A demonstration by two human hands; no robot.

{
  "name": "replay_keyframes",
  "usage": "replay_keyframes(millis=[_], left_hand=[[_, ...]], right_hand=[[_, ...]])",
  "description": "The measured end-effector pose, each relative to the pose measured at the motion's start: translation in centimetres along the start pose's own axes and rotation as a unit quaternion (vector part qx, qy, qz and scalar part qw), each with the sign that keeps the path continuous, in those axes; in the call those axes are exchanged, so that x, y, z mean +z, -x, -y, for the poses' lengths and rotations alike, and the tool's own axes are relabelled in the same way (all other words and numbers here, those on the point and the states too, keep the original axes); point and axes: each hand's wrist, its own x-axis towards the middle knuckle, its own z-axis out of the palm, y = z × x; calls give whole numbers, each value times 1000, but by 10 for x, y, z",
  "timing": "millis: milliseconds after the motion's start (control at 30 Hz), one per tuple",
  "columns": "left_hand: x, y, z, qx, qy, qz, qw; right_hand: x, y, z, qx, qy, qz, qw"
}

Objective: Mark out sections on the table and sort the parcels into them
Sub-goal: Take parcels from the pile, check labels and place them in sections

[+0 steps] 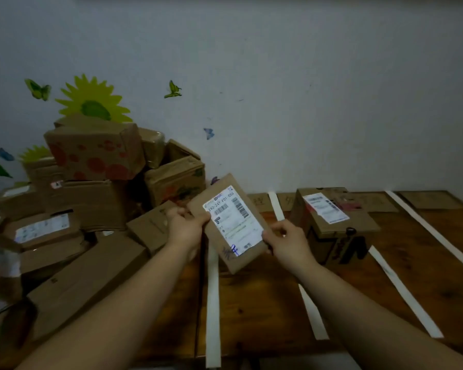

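Sorting step. Both hands, left [183, 222] and right [288, 240], gripped a flat labelled parcel [229, 222] by its edges, raised above the taped surface [265, 303]. Next, judged: reading its label and choosing a section; one box [332, 222] already placed.

1. A flat parcel [231, 225] in brown card hangs tilted above the bench [265, 289], its white barcode label facing up and pen scribble near its lower corner. The left hand [183, 225] grips its left edge and the right hand [289, 241] its right edge.
2. A brown box [332, 220] with a white label on top and black lettering on its front stands on the bench, right of the held parcel.
3. A pile of parcels [91, 204] lies heaped at the left against the wall, topped by an orange-spotted box [94, 153].
4. White strips [212, 303] run front to back, dividing the bench into sections.
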Motion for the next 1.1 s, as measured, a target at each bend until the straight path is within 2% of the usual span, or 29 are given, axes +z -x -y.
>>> replay_keyframes(millis=[67, 133, 233, 367, 500, 567, 667, 700, 833, 1033, 1100], left_hand=[[25, -6, 22, -24, -16, 26, 999], [44, -9, 41, -33, -76, 83, 993], [61, -10, 71, -41, -203, 183, 961], [67, -18, 109, -23, -352, 174, 919], [64, -22, 134, -14, -423, 172, 890], [55, -26, 137, 16, -481, 206, 852], [41, -51, 139, 53, -558, 298, 772], [39, -60, 138, 68, -577, 300, 757], [42, -102, 134, 95, -610, 275, 737], [49, -147, 124, 154, -690, 278, 650], [49, -150, 120, 156, -699, 288, 636]], right_hand=[[-12, -14, -20, 25, 66, 33, 997], [-17, -28, -45, 42, 98, 53, 993], [-16, -43, -78, 41, 117, 77, 989], [0, -51, -122, 45, 135, 141, 980], [21, -49, -150, 11, 169, 184, 968], [26, -56, -151, 9, 176, 186, 967], [36, -78, -146, 11, 196, 193, 961], [41, -86, -143, 14, 207, 198, 958], [60, -126, -132, 28, 249, 186, 950], [79, -159, -120, 50, 222, 157, 961], [81, -162, -116, 61, 207, 146, 965]])
